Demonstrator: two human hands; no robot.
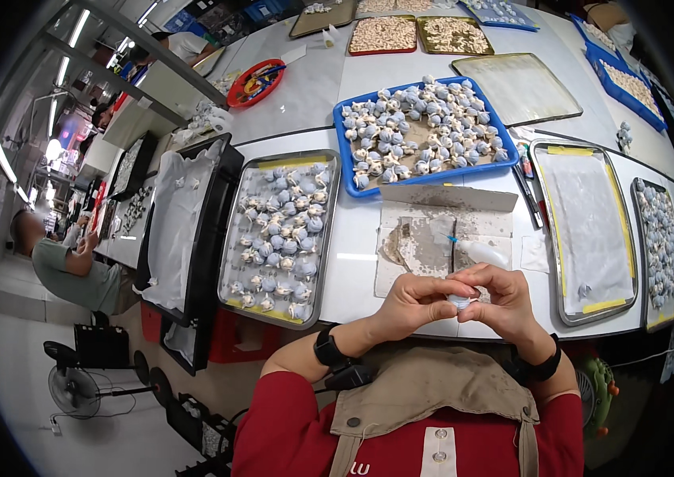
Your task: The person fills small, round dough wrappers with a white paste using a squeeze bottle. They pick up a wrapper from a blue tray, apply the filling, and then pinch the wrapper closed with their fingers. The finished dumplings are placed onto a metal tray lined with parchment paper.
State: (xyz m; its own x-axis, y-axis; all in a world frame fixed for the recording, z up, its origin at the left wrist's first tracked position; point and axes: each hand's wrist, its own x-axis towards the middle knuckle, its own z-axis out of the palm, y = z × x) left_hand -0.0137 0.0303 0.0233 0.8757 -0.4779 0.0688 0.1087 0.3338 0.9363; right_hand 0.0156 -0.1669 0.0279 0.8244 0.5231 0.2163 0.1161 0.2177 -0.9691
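Observation:
In front of my chest, both hands hold one small blue-grey and white figurine piece [460, 301], pinched between the fingertips. My left hand [415, 304] grips it from the left, thumb and fingers bent together. From the other side my right hand [502, 300] closes on it, partly covering it. Just beyond the fingers lies a worn, stained cardboard sheet [389, 219] with a white bottle [486, 254] and a thin dark stick with a blue bit [453, 240]. A blue tray [340, 143] of similar pieces stands behind the cardboard.
Left of my hands is a metal tray [327, 238] of pieces, beside a black paper-lined crate [174, 230]. At right, a paper-lined tray [583, 199] stands near another filled tray [659, 246]. A red basket [235, 94] sits farther back. A person [75, 270] works at far left.

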